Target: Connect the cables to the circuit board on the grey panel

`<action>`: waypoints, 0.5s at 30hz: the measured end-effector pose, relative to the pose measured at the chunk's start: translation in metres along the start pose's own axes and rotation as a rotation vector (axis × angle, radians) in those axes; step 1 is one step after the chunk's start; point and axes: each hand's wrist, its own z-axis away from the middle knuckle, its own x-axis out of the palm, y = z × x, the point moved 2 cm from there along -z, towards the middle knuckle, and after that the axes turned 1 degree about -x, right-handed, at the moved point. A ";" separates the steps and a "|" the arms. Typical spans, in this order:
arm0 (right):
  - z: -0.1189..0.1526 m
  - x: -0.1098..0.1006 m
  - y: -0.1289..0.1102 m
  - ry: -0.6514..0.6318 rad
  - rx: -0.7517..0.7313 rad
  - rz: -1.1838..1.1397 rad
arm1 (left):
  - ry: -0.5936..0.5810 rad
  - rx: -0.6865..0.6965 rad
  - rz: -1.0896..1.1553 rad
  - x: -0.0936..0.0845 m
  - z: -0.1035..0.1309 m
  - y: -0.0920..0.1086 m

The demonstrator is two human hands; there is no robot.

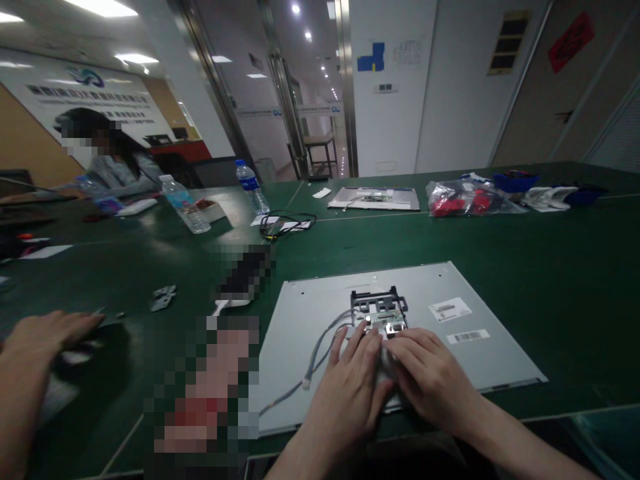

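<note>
A flat grey metal display panel [330, 293] lies on the table in front of me, with white labels on its back. Near its middle is a black bracket [379, 293] around a small green circuit board [383, 320]. Grey cables [320, 343] run left from the board to a white connector. My left hand [353, 367] rests at the board's near edge, its fingers stretched out over it. Beside it, my right hand [425, 363] has its fingers bent and pressed together at the same edge. Whatever lies under these fingertips is mostly hidden.
Another person's hand [50, 337] reaches in at the left. A phone-like dark slab [245, 270] lies left of the panel. Farther back are water bottles [185, 205], a coiled black cable [285, 225], a second panel [345, 198] and a plastic bag [465, 199].
</note>
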 end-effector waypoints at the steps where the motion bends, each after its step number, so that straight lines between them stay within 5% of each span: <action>1: 0.000 0.000 0.000 0.001 -0.004 -0.002 | -0.001 0.000 -0.006 0.000 0.000 0.000; 15: 0.001 0.003 -0.003 -0.084 -0.019 -0.006 | 0.009 0.016 -0.061 -0.004 -0.001 0.000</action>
